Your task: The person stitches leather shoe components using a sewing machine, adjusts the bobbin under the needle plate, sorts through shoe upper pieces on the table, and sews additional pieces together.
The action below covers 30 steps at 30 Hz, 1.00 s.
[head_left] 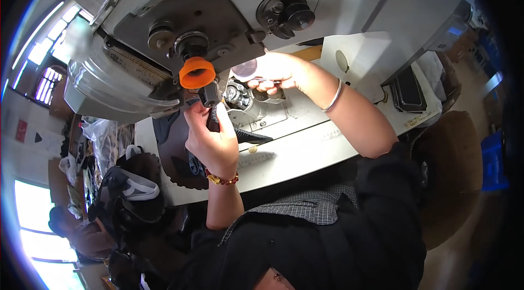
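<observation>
My left hand [212,145], with a beaded bracelet at the wrist, is closed with thumb and fingers around a narrow black piece [213,119]. That piece stands just below the head end of the sewing machine [349,0], by an orange cup-shaped part [197,73]. My right hand [281,74] reaches under the machine arm, fingers bent around a small slim metal object [268,80] whose kind I cannot make out. Close below those fingers is the opened metal hook mechanism [238,95]. A dark shoe part [177,151] with a ridged edge lies beside my left hand.
The white machine table [305,151] has a printed ruler scale along its front. A black rectangular object [408,92] rests at its right side. On the left, dark shoes [136,186] are piled up. A brown chair [447,181] stands at the right, near a blue crate [494,163].
</observation>
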Each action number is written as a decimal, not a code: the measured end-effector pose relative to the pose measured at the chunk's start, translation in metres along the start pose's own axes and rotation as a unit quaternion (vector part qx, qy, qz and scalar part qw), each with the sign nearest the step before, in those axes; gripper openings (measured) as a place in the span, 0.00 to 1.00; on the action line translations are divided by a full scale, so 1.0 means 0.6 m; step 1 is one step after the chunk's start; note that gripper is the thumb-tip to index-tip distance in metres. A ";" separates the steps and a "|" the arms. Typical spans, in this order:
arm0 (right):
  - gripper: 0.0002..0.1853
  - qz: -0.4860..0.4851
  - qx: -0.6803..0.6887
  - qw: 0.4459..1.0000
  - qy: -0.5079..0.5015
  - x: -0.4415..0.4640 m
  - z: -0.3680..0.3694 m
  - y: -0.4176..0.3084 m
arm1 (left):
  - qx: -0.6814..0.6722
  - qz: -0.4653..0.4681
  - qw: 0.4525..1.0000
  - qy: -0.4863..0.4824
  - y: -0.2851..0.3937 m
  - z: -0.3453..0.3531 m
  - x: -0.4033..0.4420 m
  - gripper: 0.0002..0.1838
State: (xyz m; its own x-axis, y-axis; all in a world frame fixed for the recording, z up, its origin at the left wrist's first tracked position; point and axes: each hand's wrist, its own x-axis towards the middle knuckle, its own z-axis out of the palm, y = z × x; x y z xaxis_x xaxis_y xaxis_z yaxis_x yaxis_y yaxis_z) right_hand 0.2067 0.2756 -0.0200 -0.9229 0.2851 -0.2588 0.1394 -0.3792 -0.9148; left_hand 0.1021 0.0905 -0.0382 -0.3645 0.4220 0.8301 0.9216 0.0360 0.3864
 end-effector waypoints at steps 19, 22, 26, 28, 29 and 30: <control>0.15 -0.195 0.130 0.925 0.299 -0.055 0.003 0.231 | -0.020 -0.044 0.999 -0.010 0.005 0.000 -0.003 0.10; 0.16 -0.269 0.158 0.898 0.311 -0.042 0.055 0.215 | -0.035 -0.048 0.998 -0.015 0.010 -0.002 -0.001 0.11; 0.18 -0.477 -0.159 0.776 0.381 -0.016 0.097 0.163 | -0.023 -0.052 0.998 -0.023 0.011 -0.004 -0.004 0.11; 0.17 -0.473 -0.293 0.734 0.388 -0.016 0.116 0.147 | -0.009 -0.040 0.999 -0.027 0.009 -0.003 -0.006 0.11; 0.17 -0.459 -0.280 0.753 0.379 -0.015 0.116 0.148 | 0.008 0.000 1.000 0.003 0.001 0.003 -0.007 0.12; 0.16 -0.444 -0.269 0.771 0.368 -0.018 0.117 0.148 | 0.028 0.000 0.999 -0.023 0.008 -0.002 -0.009 0.14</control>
State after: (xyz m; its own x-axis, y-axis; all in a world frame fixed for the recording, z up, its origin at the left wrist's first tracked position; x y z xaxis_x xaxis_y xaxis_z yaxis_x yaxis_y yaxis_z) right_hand 0.2038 0.1770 -0.0768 -0.3133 0.7201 0.6191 -0.1195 0.6168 -0.7780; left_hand 0.1084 0.0871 -0.0401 -0.3585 0.4629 0.8107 0.9284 0.0855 0.3617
